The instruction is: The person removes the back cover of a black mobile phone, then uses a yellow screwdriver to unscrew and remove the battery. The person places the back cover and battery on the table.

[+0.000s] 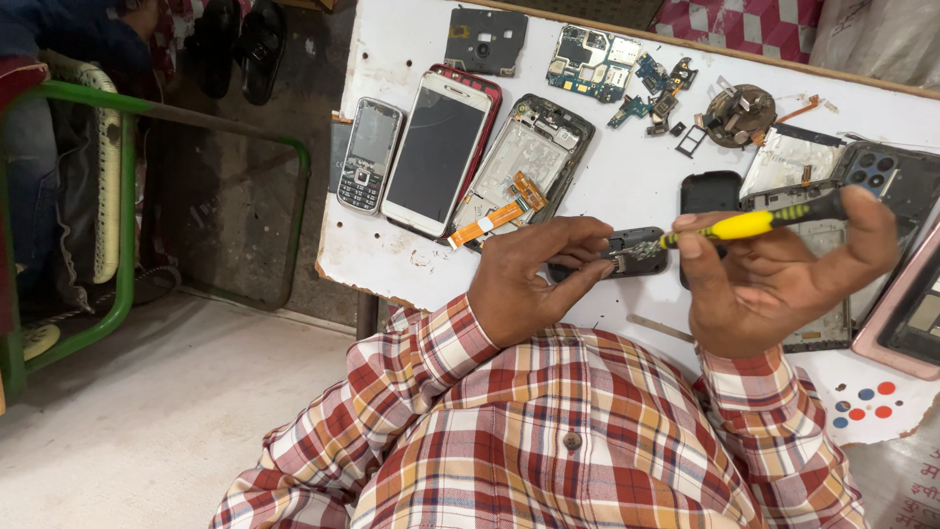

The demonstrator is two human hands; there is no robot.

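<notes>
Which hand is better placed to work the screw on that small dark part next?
Probably the right hand: it grips the yellow screwdriver, tip at the small dark part the left hand steadies.

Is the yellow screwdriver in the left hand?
No, the right hand grips the yellow screwdriver; the left hand holds a small dark part.

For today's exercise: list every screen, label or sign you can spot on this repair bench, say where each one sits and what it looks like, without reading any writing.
Keypad phone: far left on the white table, small grey bar, dark screen above keys.
Touchscreen phone: right of it, white front, red edge, large dark screen.
Opened phone: next right, no screen, orange ribbon cables showing.
Pink-rimmed screen: right edge, beside the right hand, dark glass, cut off by the frame.
Coloured dot stickers: near right corner, red and blue rounds.
</notes>
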